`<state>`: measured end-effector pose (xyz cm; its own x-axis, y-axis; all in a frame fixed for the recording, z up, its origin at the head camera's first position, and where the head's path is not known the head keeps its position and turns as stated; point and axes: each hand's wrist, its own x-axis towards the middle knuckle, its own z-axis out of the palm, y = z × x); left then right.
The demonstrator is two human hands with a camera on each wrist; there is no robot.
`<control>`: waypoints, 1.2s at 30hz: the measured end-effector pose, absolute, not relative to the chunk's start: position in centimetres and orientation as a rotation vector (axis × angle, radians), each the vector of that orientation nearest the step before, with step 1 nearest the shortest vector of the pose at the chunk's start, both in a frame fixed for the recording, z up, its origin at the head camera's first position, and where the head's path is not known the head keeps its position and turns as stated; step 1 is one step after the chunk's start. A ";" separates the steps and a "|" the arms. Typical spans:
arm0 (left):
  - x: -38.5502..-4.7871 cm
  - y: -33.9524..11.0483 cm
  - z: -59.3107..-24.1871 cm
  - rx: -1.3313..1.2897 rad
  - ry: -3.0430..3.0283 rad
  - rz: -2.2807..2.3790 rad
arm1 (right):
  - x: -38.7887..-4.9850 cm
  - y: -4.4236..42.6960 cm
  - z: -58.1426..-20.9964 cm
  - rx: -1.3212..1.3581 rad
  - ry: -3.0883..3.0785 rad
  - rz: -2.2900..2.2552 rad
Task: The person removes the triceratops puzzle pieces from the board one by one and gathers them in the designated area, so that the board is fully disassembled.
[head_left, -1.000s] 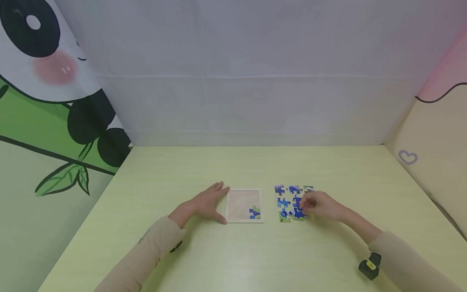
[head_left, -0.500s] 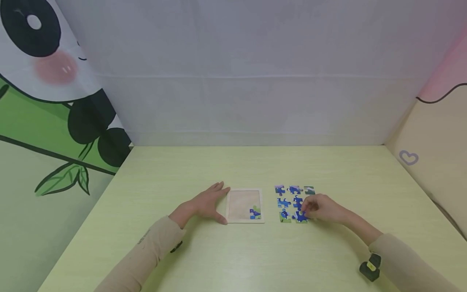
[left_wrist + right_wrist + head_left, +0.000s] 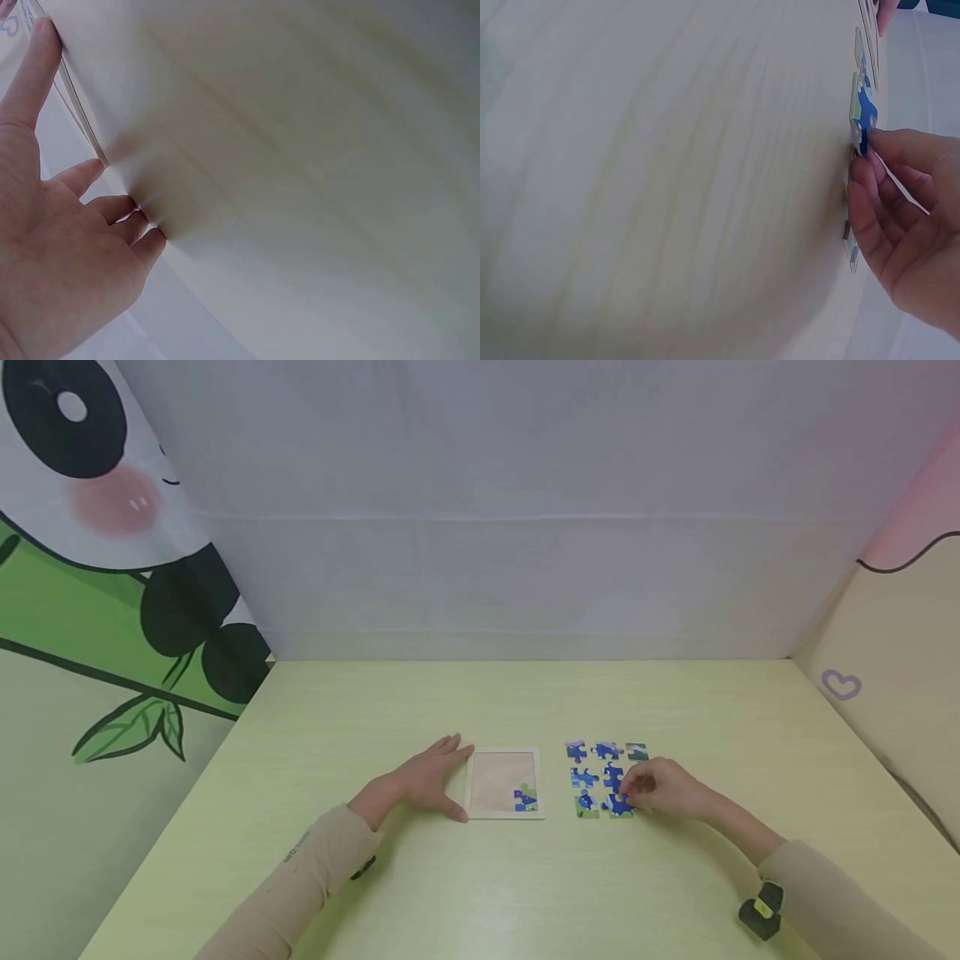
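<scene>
A shallow wooden puzzle tray (image 3: 504,818) lies on the table, with a small blue and green joined section (image 3: 526,797) in its lower right corner. My left hand (image 3: 429,779) spreads along the tray's left side, thumb and fingertips touching the edge. To the tray's right, loose jigsaw pieces lie in rows. With thumb and fingertips, my right hand (image 3: 663,787) pinches the right edge of a blue jigsaw piece (image 3: 618,807) in the bottom row; the right wrist view shows this blue piece (image 3: 865,112) close up. Part of the layout is hidden behind the right hand.
Above the held piece are a blue jigsaw piece (image 3: 612,777) and a grey-green one (image 3: 637,751). Others, including a blue and green piece (image 3: 587,804), lie left of it. A pale wood-grain table (image 3: 480,885) carries everything, with a white wall panel (image 3: 525,585) behind.
Over the first half second, my right hand shifts slightly right and down, uncovering more of the bottom-row piece and the upper right one. Since then, it stays nearly still. The left hand keeps its place.
</scene>
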<state>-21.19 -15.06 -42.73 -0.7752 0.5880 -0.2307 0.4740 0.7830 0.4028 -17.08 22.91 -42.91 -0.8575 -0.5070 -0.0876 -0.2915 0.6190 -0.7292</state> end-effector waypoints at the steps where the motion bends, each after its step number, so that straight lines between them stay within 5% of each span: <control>1: -21.2 -15.1 -42.7 0.811 2.629 0.462 | -17.0 22.9 -42.9 -0.648 2.562 -1.081; 36: -21.0 -15.1 -42.6 0.809 2.627 0.433 | -17.4 22.7 -42.6 -0.602 2.604 -1.011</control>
